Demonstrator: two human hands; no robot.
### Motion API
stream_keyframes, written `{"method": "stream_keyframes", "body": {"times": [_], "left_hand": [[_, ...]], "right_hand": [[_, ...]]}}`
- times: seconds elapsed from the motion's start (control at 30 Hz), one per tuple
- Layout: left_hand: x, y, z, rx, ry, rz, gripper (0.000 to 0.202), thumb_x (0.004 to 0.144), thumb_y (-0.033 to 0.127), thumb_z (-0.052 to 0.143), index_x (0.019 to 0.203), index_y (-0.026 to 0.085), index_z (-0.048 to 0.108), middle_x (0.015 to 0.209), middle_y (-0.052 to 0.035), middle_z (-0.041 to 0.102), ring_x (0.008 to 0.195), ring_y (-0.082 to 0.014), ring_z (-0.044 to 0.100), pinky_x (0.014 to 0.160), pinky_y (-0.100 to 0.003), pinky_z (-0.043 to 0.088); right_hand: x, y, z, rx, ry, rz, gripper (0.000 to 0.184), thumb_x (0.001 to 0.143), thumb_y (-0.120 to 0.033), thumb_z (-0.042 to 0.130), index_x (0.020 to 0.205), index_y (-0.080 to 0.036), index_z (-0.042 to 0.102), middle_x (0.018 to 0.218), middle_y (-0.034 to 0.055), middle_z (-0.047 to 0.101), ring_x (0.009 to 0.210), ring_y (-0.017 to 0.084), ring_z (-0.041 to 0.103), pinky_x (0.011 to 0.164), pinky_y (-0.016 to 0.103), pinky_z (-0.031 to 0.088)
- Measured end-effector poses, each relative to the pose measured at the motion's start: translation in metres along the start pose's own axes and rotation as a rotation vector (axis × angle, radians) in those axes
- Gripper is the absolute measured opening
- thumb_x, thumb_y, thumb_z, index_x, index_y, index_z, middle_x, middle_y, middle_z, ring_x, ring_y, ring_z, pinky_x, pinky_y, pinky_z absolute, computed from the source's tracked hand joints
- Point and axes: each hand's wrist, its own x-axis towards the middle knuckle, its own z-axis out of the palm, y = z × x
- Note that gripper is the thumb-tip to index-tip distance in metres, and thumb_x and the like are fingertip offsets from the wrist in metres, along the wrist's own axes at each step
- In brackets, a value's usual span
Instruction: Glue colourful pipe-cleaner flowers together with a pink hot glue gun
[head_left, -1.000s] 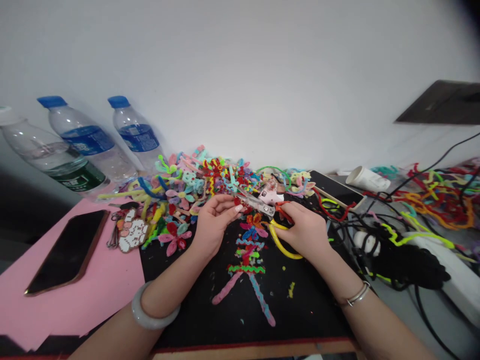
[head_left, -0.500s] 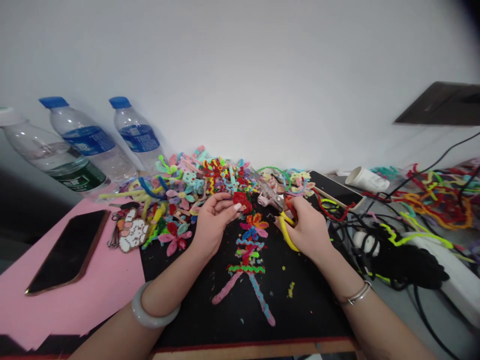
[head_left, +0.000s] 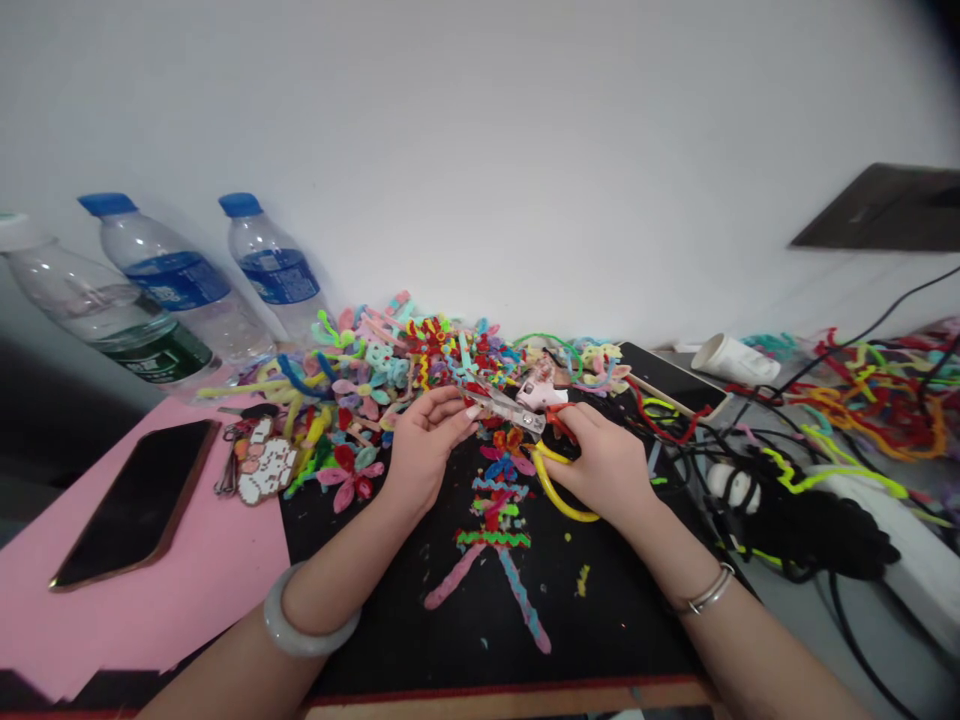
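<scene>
Between the thumb and fingers of my left hand (head_left: 429,440) is a red fuzzy pipe-cleaner piece (head_left: 480,392), partly hidden by blades. My right hand (head_left: 604,455) grips scissors (head_left: 555,475) with one yellow and one orange handle loop. Their metal blades point left and lie over the red piece, close to my left fingertips. Below, on the black mat (head_left: 600,640), is a flat figure (head_left: 499,510) of pipe-cleaner pieces: an orange, pink and blue flower, wavy strips, and two leg-like lengths, one pink and one blue.
Behind my hands is a heap of colourful pipe-cleaner flowers (head_left: 375,370) with a pale pink tool (head_left: 541,388) near it. At left are bottles (head_left: 274,275), a phone (head_left: 139,505) on pink paper (head_left: 232,560), and keys (head_left: 240,450). Cables and a paper cup (head_left: 735,358) lie right.
My right hand has brought the scissors left and slightly down, so the blades now cross the red piece. My left hand has barely moved.
</scene>
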Motion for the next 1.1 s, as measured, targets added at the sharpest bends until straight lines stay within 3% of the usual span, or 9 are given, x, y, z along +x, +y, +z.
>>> {"method": "stream_keyframes", "body": {"times": [0.87,1.1], "left_hand": [[0.0003,0.0009,-0.0006,0.077,-0.024,-0.037,0.032,0.06,0.022,0.077,0.088,0.014,0.064,0.075,-0.001,0.065,0.071,-0.0099,0.064,0.067,-0.021,0.052],[-0.0004,0.0015,-0.0015,0.053,-0.022,-0.043,0.034,0.062,0.023,0.075,0.093,0.016,0.063,0.079,-0.0001,0.063,0.077,-0.0136,0.066,0.068,-0.023,0.052]], "right_hand": [[0.0004,0.0072,0.0022,-0.078,-0.024,-0.018,0.023,0.074,-0.041,0.059,0.081,-0.019,0.059,0.08,0.0029,0.065,0.071,0.015,0.06,0.052,0.024,0.03],[0.0023,0.0067,-0.0011,-0.014,0.002,0.061,0.022,0.074,-0.04,0.057,0.081,-0.02,0.052,0.079,0.0027,0.061,0.068,0.018,0.058,0.052,0.026,0.032]]}}
